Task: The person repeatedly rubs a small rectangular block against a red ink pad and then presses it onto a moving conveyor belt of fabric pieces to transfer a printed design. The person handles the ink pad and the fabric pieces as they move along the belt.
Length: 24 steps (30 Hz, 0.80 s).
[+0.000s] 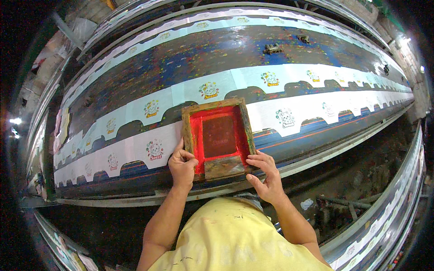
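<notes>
A wooden screen-printing frame [242,118] lies over the near row of white fabric pieces [296,105], with red ink along its inside edges and a darker mesh window in the middle. My left hand [182,168] grips its lower left side, thumb and forefinger drawn together. At the lower right corner my right hand [266,175] holds the frame, fingers on its side and thumb lower down by the near edge. Printed pieces left of the frame bear a cartoon design with red in it; those to the right show it in dark outline without the red. The frame hides the fabric beneath.
The long dark table [181,56] is speckled with ink. Farther rows of pale blue pieces [181,100] carry coloured prints. Two dark metal blocks [272,48] sit toward the back. A metal rail [312,163] runs along the near edge, and another table [384,230] stands at lower right.
</notes>
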Motion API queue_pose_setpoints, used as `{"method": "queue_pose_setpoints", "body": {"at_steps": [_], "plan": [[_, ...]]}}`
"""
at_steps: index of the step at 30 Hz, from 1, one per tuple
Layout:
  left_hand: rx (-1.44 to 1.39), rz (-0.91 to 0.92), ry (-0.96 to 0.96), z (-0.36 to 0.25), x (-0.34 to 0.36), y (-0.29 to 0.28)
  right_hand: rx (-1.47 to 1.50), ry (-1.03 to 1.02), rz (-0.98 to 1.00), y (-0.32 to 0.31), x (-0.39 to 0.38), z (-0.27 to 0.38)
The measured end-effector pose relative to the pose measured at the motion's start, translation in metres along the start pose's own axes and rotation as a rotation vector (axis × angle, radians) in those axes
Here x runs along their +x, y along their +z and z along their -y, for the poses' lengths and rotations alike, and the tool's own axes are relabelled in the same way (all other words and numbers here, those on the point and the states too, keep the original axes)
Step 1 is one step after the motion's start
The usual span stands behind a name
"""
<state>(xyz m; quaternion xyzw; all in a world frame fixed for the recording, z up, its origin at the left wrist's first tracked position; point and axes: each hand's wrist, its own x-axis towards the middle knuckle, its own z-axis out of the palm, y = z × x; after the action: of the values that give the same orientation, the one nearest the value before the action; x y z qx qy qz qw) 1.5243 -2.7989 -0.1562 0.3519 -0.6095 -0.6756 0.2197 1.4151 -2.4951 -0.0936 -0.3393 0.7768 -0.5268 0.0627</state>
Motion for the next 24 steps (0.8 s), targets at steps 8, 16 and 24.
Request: {"method": "queue_pose_setpoints", "body": {"at_steps": [8, 16, 24], "plan": [[0.054, -0.014, 0.037, 0.000, 0.000, 0.001, -0.173, -0.108, -0.014, 0.003, 0.009, 0.016], [0.105, -0.036, 0.151, 0.009, 0.000, 0.002, -0.425, -0.338, 0.284, 0.024, 0.032, 0.041], [0.245, -0.023, 0.086, -0.001, -0.006, 0.005, -0.655, -0.390, 0.550, 0.032, 0.063, 0.052]]}}
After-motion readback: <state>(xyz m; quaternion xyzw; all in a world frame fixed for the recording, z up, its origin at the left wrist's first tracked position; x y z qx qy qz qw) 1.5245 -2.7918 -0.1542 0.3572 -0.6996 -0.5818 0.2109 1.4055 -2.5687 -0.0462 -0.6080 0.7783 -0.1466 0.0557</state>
